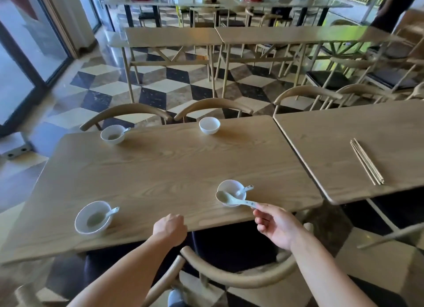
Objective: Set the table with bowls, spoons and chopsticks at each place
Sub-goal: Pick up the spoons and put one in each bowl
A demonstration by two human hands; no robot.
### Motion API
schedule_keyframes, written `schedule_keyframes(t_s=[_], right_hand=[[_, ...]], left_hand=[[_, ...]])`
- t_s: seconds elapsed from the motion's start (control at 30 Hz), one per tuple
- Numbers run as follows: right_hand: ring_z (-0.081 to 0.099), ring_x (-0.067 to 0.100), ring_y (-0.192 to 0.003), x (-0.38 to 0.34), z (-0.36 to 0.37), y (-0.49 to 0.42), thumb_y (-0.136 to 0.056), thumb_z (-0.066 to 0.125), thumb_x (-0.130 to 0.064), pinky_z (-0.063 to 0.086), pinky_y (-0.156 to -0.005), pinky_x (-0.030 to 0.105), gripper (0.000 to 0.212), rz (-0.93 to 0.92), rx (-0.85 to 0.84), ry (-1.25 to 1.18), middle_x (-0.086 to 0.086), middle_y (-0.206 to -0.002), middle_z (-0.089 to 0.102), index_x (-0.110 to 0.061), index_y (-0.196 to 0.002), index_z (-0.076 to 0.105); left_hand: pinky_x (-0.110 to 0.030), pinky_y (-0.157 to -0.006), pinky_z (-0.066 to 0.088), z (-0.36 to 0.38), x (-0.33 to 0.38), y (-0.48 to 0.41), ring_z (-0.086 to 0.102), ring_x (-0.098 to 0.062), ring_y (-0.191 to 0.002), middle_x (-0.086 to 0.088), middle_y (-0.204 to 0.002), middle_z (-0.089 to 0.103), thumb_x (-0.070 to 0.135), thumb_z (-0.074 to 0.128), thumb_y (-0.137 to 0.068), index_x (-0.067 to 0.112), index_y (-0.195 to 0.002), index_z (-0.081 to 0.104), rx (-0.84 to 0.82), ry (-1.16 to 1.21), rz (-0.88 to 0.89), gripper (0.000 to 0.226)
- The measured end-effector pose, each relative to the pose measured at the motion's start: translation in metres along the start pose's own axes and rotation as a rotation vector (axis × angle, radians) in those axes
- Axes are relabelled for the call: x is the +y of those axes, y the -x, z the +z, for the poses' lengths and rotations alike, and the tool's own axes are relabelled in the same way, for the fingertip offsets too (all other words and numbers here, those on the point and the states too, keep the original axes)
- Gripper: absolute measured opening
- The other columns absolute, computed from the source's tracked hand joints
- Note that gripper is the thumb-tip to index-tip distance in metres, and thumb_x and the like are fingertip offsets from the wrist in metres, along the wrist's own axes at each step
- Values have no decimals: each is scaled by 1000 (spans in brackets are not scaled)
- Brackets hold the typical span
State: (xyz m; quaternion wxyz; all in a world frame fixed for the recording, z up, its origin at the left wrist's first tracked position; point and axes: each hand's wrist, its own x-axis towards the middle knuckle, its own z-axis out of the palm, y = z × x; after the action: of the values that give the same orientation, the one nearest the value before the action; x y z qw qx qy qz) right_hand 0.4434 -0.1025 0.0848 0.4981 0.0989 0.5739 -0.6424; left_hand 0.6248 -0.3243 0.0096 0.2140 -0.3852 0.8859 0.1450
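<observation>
Our right fingers (260, 211) pinch the patterned tail of a spoon (231, 199), its pale scoop held out level over the near rim of the bowl (231, 192) by the table's (160, 166) near right corner; that bowl already has a spoon of its own (244, 189) leaning in it. Our left hand (169, 228) is curled into a loose fist at the near edge, holding nothing that we can see. Going outward, the bowl at the near left corner (93, 217) and the one at the far left corner (112, 134) each carry a spoon, while the bowl at the far edge toward the right (209, 125) sits empty, so we judge the spoon in hand is meant for it. That puts us at four bowls placed and three spoons in, with one spoon to go. The chopsticks (366, 161) lie as one loose bundle on the neighbouring table (344, 127) to the right, well apart from every place, so that whole part is not yet begun. The spoon looks like glazed white ceramic with small blue-and-red marks on the handle: smooth, probably slippery and breakable.
</observation>
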Motion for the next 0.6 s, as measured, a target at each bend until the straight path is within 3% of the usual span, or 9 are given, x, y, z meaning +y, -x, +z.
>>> schedule_keyframes(t_s=[0.17, 0.33, 0.5, 0.6], right_hand=[[50, 15, -53, -29, 20, -33, -89, 64, -9, 35, -41, 22, 4, -8, 11, 42, 6, -66, 61, -5, -90, 63], [49, 15, -54, -63, 27, -84, -90, 63, -10, 35, -41, 22, 10, -12, 14, 81, 7, -66, 59, -3, -97, 61], [51, 17, -53, -114, 25, -140, -90, 64, -13, 36, -40, 23, 8, 17, 8, 119, 8, -67, 58, -7, -93, 59], [52, 18, -54, -152, 27, -186, -89, 65, -15, 37, -40, 23, 8, 25, -21, 149, 8, -67, 58, -9, -88, 59]], left_hand=[[-28, -56, 39, -22, 1, -66, 55, -21, -71, 2, -76, 54, 24, 41, -90, 17, -77, 53, 42, 36, 47, 19], [-34, -73, 46, -38, 7, -146, 62, -27, -104, -5, -112, 61, 39, 40, -96, 19, -110, 57, 90, 77, 71, 30], [-43, -89, 49, -39, 19, -197, 53, -32, -116, -8, -129, 51, 54, 38, -96, 20, -126, 47, 41, 76, -4, 46], [-47, -94, 45, -43, 29, -232, 44, -36, -125, -10, -150, 33, 63, 36, -93, 23, -137, 38, 58, 88, -47, 59]])
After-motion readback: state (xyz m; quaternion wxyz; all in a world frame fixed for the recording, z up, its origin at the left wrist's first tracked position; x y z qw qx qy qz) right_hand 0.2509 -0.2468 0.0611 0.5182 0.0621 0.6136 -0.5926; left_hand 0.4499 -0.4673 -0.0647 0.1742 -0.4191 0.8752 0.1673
